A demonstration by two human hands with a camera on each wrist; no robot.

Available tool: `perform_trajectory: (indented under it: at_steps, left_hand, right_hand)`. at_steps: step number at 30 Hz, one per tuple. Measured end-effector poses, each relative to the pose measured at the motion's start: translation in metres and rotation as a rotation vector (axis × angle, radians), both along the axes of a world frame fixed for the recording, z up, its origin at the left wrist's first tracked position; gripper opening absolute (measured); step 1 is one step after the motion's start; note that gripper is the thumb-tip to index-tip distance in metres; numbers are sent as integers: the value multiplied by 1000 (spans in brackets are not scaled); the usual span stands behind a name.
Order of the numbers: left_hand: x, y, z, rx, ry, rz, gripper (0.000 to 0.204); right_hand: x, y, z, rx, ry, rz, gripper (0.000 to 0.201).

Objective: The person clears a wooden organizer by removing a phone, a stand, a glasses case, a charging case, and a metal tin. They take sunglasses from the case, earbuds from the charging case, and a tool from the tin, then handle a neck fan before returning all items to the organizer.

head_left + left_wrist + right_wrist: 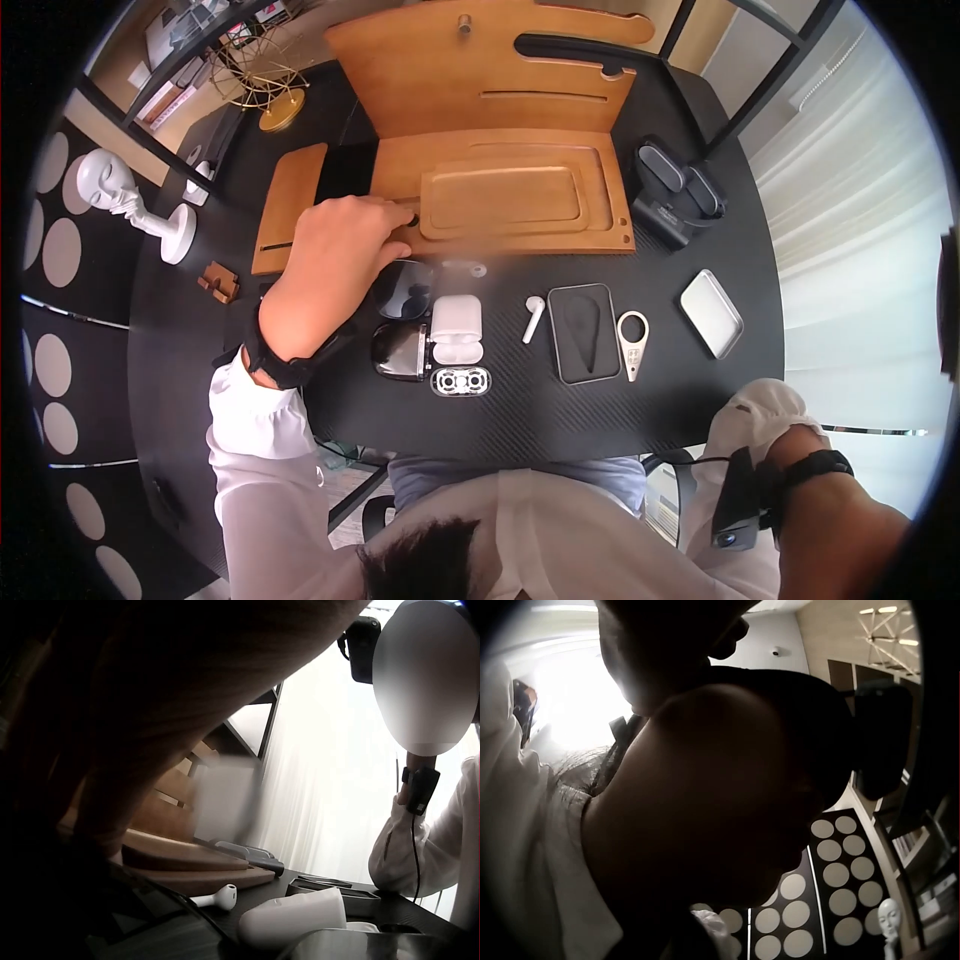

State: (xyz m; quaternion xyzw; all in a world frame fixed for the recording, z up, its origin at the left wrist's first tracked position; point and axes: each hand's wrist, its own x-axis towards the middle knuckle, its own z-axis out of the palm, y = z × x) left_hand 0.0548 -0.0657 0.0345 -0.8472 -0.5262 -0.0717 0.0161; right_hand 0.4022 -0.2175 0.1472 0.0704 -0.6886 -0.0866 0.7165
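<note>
My left hand (345, 235) reaches over the left end of a wooden desk organizer (520, 242). Its fingers point down beside a small dark thing (413, 220) at the organizer's edge, the thumb apart from them; the palm side is hidden. Under the wrist lie a dark glossy rounded piece (403, 288) and a shiny dark earbud case (399, 352). Close by are a white earbud case (458, 318) with its lid open, a clear-and-silver oval piece (461, 381) and a white earbud (534, 318). My right hand (860, 540) is raised near my head, its fingers not clearly seen.
A shallow dark tin (585, 372), a cream ring-ended tool (632, 345) and a silver tin lid (712, 313) lie to the right. Farther back stands an open black case (680, 195). On the left are a wooden panel (288, 205), a small wooden block (218, 282) and a white figurine (178, 235).
</note>
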Motion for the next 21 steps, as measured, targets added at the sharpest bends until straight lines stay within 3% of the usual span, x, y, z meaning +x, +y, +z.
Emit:
perform_trajectory:
  at_steps: [21]
  left_hand:
    - [2, 0, 2, -12, 15, 5, 31]
  right_hand:
    - [-5, 3, -2, 121, 65, -34, 23]
